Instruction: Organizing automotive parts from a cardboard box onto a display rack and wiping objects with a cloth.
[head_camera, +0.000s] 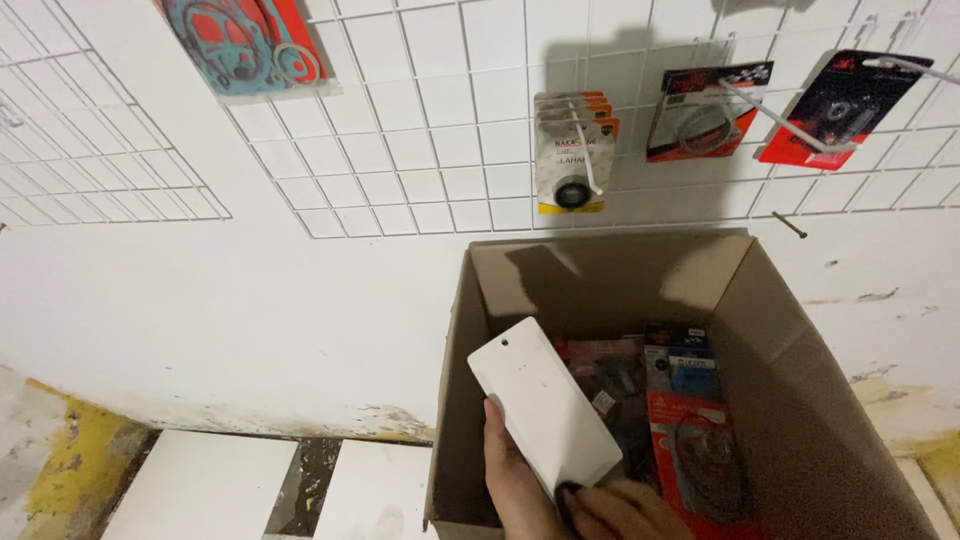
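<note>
Head view: left hand (515, 480) grips a white card (545, 405), blank-backed and tilted, over the box (800, 400); right hand (620, 510) touches its lower end, grip unclear.

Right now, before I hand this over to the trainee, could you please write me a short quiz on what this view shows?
1. True or false: the white card lies flat on the bottom of the cardboard box.
2. The packets on the wall hang from: A) hooks on a wire grid, B) a wooden shelf, C) a string.
3. What colour is the largest packet lying inside the box?

Key
1. False: a hand holds it up, tilted, over the open box.
2. A: the white wire grid.
3. Red: the red packet on the right of the pile.
</note>
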